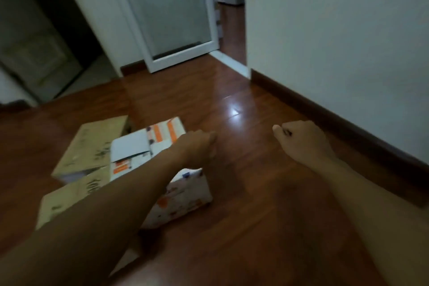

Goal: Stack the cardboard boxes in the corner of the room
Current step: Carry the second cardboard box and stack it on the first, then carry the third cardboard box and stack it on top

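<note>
A white box with orange stripes [162, 133] lies on the wooden floor, its flaps partly open. Beside it on the left lies a brown cardboard box [92, 146]. A white box with coloured spots [185, 195] sits nearer to me, and another brown cardboard piece [67, 199] lies at the lower left. My left hand [197, 146] reaches out above the right edge of the striped box, fingers curled, nothing visibly in it. My right hand [301, 139] hovers over bare floor to the right, closed in a loose fist, holding nothing.
A white wall with a dark baseboard [325, 109] runs along the right. Ahead stands a frosted glass door [167, 7] in a white frame, with an open passage [232, 30] beside it. A dark doorway [58, 18] is at the far left.
</note>
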`<state>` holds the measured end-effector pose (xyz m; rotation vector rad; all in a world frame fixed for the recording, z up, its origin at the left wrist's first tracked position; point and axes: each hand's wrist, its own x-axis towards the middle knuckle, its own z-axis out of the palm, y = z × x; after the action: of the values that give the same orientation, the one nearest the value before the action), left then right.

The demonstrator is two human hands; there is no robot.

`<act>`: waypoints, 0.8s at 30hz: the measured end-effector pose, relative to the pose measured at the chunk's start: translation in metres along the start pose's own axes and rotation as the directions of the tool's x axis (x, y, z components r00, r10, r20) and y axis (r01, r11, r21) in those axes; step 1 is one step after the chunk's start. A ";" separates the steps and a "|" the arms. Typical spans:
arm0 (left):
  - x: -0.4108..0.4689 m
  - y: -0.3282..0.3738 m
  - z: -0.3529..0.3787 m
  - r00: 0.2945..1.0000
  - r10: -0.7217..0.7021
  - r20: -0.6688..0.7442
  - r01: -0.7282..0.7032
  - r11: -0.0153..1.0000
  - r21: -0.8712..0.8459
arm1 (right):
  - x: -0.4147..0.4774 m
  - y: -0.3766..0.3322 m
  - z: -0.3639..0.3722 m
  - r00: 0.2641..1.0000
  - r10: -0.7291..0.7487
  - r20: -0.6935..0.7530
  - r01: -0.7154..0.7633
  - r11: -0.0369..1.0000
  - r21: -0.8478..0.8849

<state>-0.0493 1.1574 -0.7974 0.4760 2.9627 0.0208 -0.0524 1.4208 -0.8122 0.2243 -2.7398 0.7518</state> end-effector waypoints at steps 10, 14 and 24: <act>-0.107 -0.171 0.088 0.767 -0.622 -0.158 0.578 0.776 -0.251 | -0.005 -0.100 0.188 0.958 -0.098 0.268 -0.001 0.938 0.346; -0.123 -0.187 0.128 0.577 -0.817 0.000 0.741 0.523 -0.421 | -0.010 -0.105 0.231 0.947 0.008 0.321 -0.130 0.924 0.360; -0.084 -0.146 0.152 0.652 -0.731 0.204 0.586 0.315 -0.746 | -0.030 -0.115 0.236 0.999 0.012 0.048 -0.028 0.935 0.353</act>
<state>0.0062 0.9912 -0.9418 -0.9332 2.6391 1.2347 -0.0536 1.2025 -0.9616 0.2917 -2.6312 1.2602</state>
